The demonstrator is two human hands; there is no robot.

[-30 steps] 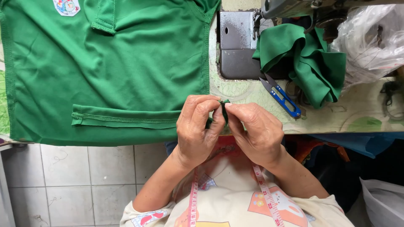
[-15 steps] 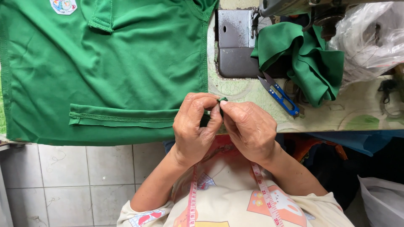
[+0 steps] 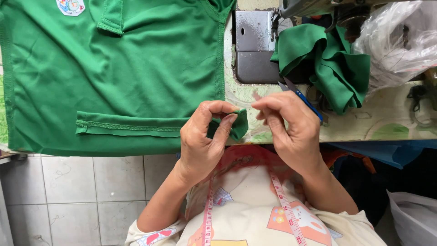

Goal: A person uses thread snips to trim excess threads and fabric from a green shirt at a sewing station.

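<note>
Green garment [image 3: 136,68] lies spread flat on the worktop [image 3: 391,127], seams along its edges already stitched; its narrow strip end [image 3: 236,125] at the near edge looks not yet finished. Left hand [image 3: 205,141] pinches that strip end btwn thumb & forefinger, wrist bent up. Right hand [image 3: 291,127] just beside it, fingers curled, tips pressed together, holding nothing I can make out. Blue-handled scissors [image 3: 302,98] & bunched green cloth [image 3: 327,59] lie behind, by the sewing machine [image 3: 252,45].

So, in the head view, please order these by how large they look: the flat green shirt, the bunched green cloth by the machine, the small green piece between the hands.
1. flat green shirt, by far.
2. bunched green cloth.
3. small green piece, pinched by the left hand; partly hidden, but clearly smallest.
</note>
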